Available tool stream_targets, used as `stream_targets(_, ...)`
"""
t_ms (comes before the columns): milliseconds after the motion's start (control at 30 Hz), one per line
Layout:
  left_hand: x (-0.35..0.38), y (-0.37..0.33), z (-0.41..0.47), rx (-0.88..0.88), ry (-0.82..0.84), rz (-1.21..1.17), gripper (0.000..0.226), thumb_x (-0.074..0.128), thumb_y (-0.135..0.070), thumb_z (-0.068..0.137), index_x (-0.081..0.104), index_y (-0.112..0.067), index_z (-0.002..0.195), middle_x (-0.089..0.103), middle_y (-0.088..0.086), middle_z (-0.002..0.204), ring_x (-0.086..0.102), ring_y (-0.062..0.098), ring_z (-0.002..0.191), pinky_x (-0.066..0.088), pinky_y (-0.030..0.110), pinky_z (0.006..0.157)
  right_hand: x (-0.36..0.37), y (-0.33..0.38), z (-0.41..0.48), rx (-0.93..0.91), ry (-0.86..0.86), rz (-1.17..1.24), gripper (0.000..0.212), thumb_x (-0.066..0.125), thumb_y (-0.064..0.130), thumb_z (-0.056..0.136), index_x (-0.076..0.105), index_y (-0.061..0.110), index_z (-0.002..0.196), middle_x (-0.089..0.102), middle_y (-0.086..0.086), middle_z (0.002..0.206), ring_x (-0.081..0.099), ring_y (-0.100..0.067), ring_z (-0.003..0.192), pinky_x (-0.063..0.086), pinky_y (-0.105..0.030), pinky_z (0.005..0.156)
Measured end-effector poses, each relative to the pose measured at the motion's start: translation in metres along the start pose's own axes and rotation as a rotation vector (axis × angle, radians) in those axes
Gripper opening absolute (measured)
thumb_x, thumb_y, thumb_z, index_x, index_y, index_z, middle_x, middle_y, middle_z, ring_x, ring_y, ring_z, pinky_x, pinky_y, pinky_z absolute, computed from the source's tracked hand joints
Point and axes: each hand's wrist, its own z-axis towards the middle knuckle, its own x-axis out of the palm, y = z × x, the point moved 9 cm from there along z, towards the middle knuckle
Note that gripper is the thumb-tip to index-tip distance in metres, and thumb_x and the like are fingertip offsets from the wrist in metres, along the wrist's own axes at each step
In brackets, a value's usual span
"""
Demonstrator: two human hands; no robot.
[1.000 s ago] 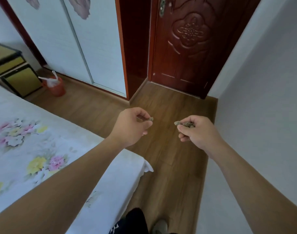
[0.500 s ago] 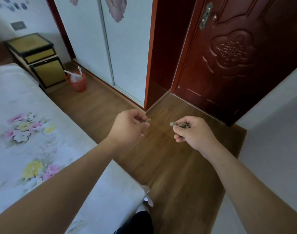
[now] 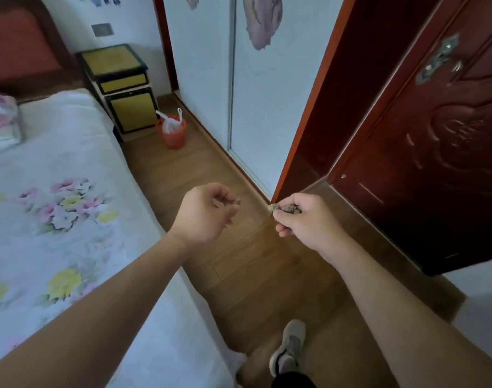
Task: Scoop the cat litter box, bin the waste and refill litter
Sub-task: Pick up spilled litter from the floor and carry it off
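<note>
My left hand (image 3: 205,215) is held out over the wooden floor, fingers pinched on a small grey-brown litter clump (image 3: 235,201). My right hand (image 3: 303,219) is beside it, closed on a larger grey-brown litter clump (image 3: 284,209) that sticks out past the thumb. A small red waste bin (image 3: 174,134) lined with a white plastic bag stands on the floor ahead to the left, next to the nightstand. No litter box is in view.
A bed (image 3: 51,219) with a white floral cover fills the left. A yellow-and-black nightstand (image 3: 118,85) stands at its head. A white sliding wardrobe door (image 3: 267,93) and a dark red door (image 3: 440,152) are ahead and to the right. My shoe (image 3: 289,348) is on the wooden floor.
The view has swung left and I have stepped forward; the red bin and nightstand have come closer to centre. Both hands keep their clumps, held in the same pose.
</note>
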Motion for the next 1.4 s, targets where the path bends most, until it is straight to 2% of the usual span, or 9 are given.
stream_targets(133, -0.013, 0.019, 0.040, -0.107, -0.107, 0.003, 0.006, 0.074, -0.018, 0.087, 0.068, -0.019, 0.088, 0.068, -0.003, 0.085, 0.070, 0.012, 0.059, 0.062, 0.032, 0.061, 0.012, 0.018, 0.071, -0.059, 0.113, -0.009, 0.005, 0.067, 0.017, 0.091, 0.069, 0.018, 0.096, 0.074, -0.001, 0.081, 0.074, -0.015, 0.071, 0.062, -0.039, 0.075)
stream_targets(233, -0.017, 0.028, 0.075, -0.178, -0.215, -0.003, 0.008, 0.074, -0.018, 0.086, 0.067, -0.021, 0.085, 0.068, -0.002, 0.083, 0.070, 0.013, 0.059, 0.061, 0.029, 0.059, 0.020, 0.028, 0.123, -0.099, 0.213, -0.035, 0.004, 0.067, 0.018, 0.092, 0.070, 0.018, 0.095, 0.074, -0.001, 0.079, 0.074, -0.015, 0.069, 0.062, -0.041, 0.077)
stream_targets(400, -0.018, 0.034, 0.129, -0.267, -0.325, -0.046, 0.011, 0.075, -0.017, 0.086, 0.066, -0.023, 0.081, 0.068, -0.002, 0.075, 0.069, 0.013, 0.055, 0.059, 0.029, 0.057, 0.014, 0.046, 0.200, -0.143, 0.328, -0.082, 0.004, 0.066, 0.019, 0.092, 0.069, 0.018, 0.093, 0.074, -0.003, 0.079, 0.073, -0.015, 0.067, 0.061, -0.034, 0.074)
stream_targets(500, -0.027, 0.040, 0.152, -0.306, -0.377, -0.090, 0.013, 0.076, -0.016, 0.085, 0.066, -0.023, 0.079, 0.067, -0.004, 0.074, 0.069, 0.015, 0.055, 0.059, 0.034, 0.059, 0.015, 0.064, 0.239, -0.173, 0.363, -0.081, 0.004, 0.066, 0.017, 0.092, 0.069, 0.015, 0.092, 0.074, -0.005, 0.080, 0.073, -0.016, 0.068, 0.061, -0.033, 0.074)
stream_targets(767, -0.092, 0.063, 0.195, -0.379, -0.485, -0.061, 0.008, 0.075, -0.017, 0.085, 0.067, -0.016, 0.086, 0.071, 0.003, 0.076, 0.070, 0.017, 0.057, 0.062, 0.034, 0.060, 0.079, 0.121, 0.307, -0.232, 0.475, -0.124, 0.003, 0.068, 0.019, 0.092, 0.070, 0.017, 0.093, 0.074, -0.003, 0.074, 0.073, -0.016, 0.064, 0.060, -0.032, 0.072)
stream_targets(967, -0.159, 0.084, 0.266, -0.348, -0.488, -0.049, 0.012, 0.075, -0.016, 0.086, 0.065, -0.022, 0.081, 0.070, 0.001, 0.077, 0.070, 0.018, 0.059, 0.061, 0.033, 0.061, 0.118, 0.178, 0.373, -0.255, 0.446, -0.103, 0.004, 0.067, 0.017, 0.092, 0.070, 0.014, 0.094, 0.075, -0.005, 0.077, 0.073, -0.018, 0.066, 0.061, -0.034, 0.074)
stream_targets(1100, -0.202, 0.095, 0.329, -0.324, -0.461, -0.043, 0.016, 0.075, -0.015, 0.085, 0.064, -0.025, 0.078, 0.068, -0.001, 0.075, 0.070, 0.019, 0.059, 0.062, 0.038, 0.063, 0.138, 0.216, 0.424, -0.250, 0.401, -0.082, 0.006, 0.066, 0.017, 0.092, 0.070, 0.014, 0.095, 0.075, -0.005, 0.079, 0.073, -0.019, 0.067, 0.061, -0.038, 0.078)
stream_targets(1400, -0.251, 0.116, 0.468, -0.292, -0.390, -0.046, 0.012, 0.076, -0.016, 0.085, 0.067, -0.022, 0.079, 0.069, -0.001, 0.076, 0.070, 0.018, 0.059, 0.062, 0.044, 0.065, 0.152, 0.268, 0.552, -0.215, 0.339, -0.053, 0.004, 0.066, 0.015, 0.091, 0.070, 0.015, 0.090, 0.074, -0.005, 0.084, 0.074, -0.019, 0.068, 0.061, -0.043, 0.078)
